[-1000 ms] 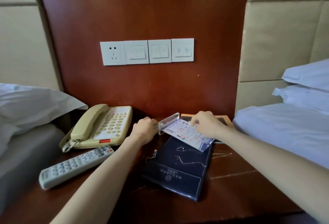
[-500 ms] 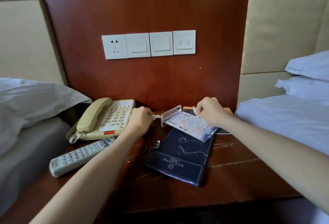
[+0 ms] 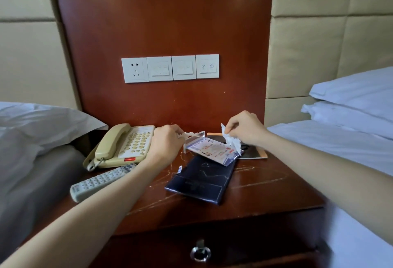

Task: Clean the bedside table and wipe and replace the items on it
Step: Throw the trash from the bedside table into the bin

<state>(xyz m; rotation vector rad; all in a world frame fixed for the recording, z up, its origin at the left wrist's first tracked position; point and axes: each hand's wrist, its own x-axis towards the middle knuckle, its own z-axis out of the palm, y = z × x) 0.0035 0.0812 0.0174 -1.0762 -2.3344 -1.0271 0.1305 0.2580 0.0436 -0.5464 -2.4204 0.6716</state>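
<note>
The counter (image 3: 265,186) lies beneath both grips. The right grip (image 3: 244,130) is clamped on a crumpled tissue (image 3: 231,142), pinched in curled fingers over the right end of a clear card stand (image 3: 210,149). The left grip (image 3: 167,142) pinches a small white scrap (image 3: 189,134) at the stand's left end. A dark folder (image 3: 202,182) lies in front, partly under the stand. A telephone (image 3: 125,146) and a remote (image 3: 100,182) lie to the left, and a dark booklet (image 3: 254,152) lies at the back right.
</note>
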